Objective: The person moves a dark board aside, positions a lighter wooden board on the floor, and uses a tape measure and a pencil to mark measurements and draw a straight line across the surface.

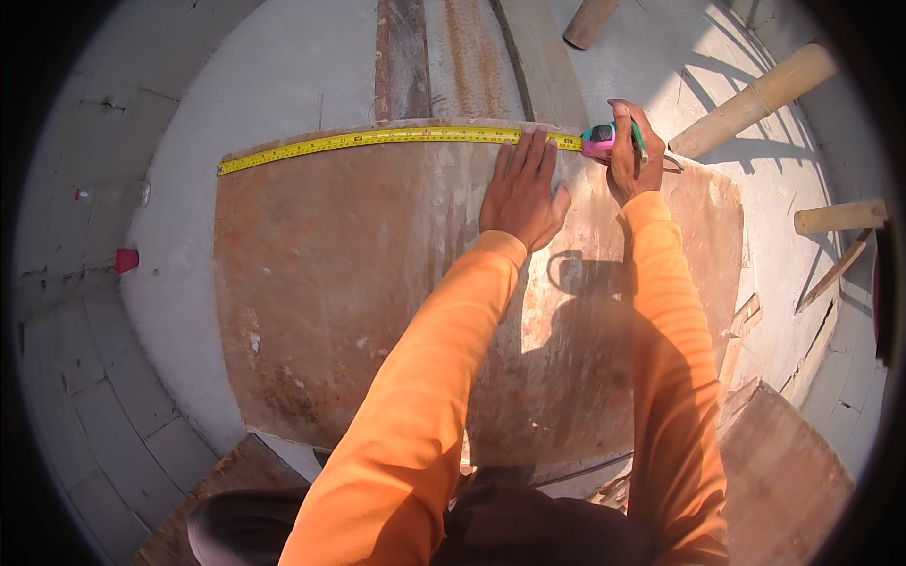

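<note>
Fingers slightly parted, my left hand point(526, 196) presses the tape blade point(377, 138) along the far edge of the board point(326, 259); my right hand point(634, 156) grips the tape case point(599, 141). Blade's laid out; I discern no mark.

On my feed, the left hand point(527, 196) rests fingers across the yellow tape point(377, 138); the right hand point(637, 160) grips the pink case point(595, 143).
</note>
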